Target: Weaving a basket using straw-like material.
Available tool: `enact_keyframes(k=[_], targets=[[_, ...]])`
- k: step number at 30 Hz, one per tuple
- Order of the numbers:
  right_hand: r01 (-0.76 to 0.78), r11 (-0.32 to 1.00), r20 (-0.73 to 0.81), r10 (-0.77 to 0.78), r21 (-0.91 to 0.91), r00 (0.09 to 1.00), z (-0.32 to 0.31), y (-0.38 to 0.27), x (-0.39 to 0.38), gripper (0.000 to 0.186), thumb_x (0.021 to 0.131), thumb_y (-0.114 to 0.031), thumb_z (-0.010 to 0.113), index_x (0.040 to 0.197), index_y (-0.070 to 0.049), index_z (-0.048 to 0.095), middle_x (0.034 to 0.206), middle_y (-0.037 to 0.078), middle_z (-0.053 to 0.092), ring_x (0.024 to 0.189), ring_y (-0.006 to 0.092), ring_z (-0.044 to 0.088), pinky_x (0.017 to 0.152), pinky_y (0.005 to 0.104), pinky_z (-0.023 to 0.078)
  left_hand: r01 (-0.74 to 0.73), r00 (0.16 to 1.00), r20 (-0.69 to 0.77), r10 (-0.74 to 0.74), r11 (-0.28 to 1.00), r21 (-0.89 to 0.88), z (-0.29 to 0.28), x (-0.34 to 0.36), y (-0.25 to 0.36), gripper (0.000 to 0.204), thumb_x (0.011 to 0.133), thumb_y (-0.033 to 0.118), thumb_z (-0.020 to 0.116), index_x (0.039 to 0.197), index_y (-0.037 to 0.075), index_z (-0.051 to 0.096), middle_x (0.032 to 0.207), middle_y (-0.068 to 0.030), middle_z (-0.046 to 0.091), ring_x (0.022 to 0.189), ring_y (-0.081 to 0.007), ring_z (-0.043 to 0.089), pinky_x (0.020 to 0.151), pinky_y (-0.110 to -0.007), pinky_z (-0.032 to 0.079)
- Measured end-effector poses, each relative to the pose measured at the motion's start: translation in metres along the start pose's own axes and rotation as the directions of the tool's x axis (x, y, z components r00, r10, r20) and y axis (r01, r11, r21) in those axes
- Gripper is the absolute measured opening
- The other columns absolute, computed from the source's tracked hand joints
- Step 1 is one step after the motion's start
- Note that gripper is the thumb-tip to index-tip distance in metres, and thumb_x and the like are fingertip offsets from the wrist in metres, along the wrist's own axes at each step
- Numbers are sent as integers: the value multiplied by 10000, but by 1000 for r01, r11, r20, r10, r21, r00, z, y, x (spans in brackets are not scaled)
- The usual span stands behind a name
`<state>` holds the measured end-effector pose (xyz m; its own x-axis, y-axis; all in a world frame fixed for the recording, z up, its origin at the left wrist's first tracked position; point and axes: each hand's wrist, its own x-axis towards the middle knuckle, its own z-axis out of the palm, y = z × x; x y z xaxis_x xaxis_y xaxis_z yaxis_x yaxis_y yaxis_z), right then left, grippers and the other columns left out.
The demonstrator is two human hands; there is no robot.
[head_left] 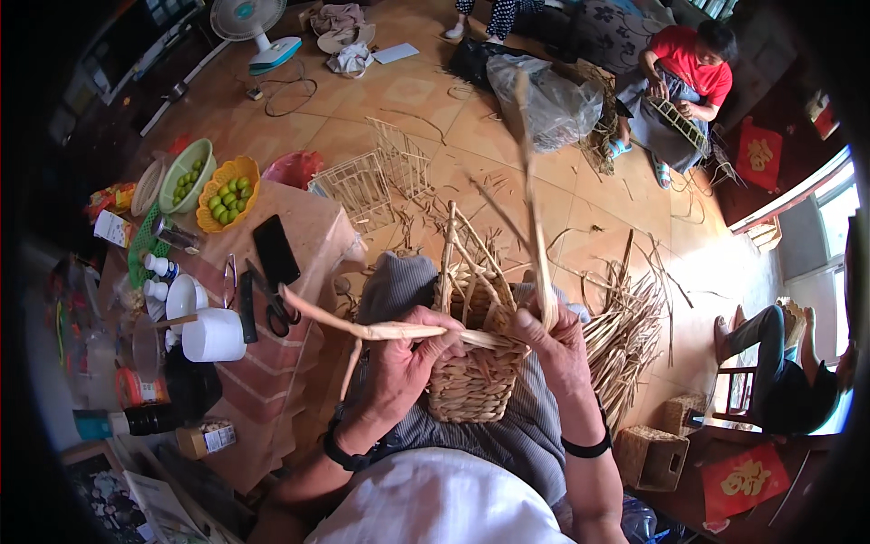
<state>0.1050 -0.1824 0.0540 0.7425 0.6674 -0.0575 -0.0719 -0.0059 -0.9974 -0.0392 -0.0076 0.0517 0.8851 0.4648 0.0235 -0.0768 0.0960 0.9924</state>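
A half-woven basket [471, 390] of dried plant strands rests in my lap, with bare frame sticks rising at its far side. My left hand [415, 352] pinches a pale flat strand [390, 331] that runs across the basket's near rim and sticks out to the left. At the basket's right corner my right hand [557, 355] grips a second strand [536, 208], which stands up and points away from me. The fingers of both hands are closed, close to the weave. Part of the rim is hidden behind them.
On the left table [299, 363] are scissors [279, 313], a black phone [275, 252], white cups and bowls of green fruit [227, 199]. Loose strands [625, 317] lie heaped on the floor at right. Wire frames [362, 186] stand ahead. Other people sit farther off, one holding a frame [680, 122].
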Motion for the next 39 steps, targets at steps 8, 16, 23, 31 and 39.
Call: enact_keyframes(k=[8,16,23,31,39], targets=[[32,788,-102,40,615,994,-6,31,-37,458,1108,-412,552,824,-54,583,950,88,649,941,201,645,825,346,508,96,990,-101,-102,994,-60,-6,24,4,242,1096,270,611,1033,40,658,798,-61,705,731,-128,702,666,-259,532],[52,511,-158,166,858,973,0,42,-59,429,1122,-427,501,977,-43,622,1177,131,645,1036,234,634,919,357,518,-17,988,-157,11,999,-38,16,25,6,140,1059,144,666,1079,6,673,848,-55,719,756,-111,708,682,-208,532],[-226,946,-9,235,231,972,7,-22,-87,184,937,-139,817,953,-29,670,859,42,685,800,188,682,702,328,555,-41,995,-86,43,999,24,18,22,15,139,1045,129,684,1097,1,673,894,-55,720,799,-103,705,716,-214,542],[346,622,115,-381,-703,918,19,-29,-3,426,829,-153,877,1128,-27,600,970,149,627,819,354,664,697,418,532,-210,978,46,205,951,227,37,30,29,111,1019,102,721,1085,17,696,917,-11,688,829,-85,681,783,-229,548],[248,933,57,-241,-259,969,5,6,-17,254,967,-39,758,1101,-38,543,953,55,618,842,118,606,767,268,523,-14,1000,1,14,1000,-17,12,33,8,163,1042,186,704,1078,26,699,881,-27,721,792,-93,732,684,-227,575]])
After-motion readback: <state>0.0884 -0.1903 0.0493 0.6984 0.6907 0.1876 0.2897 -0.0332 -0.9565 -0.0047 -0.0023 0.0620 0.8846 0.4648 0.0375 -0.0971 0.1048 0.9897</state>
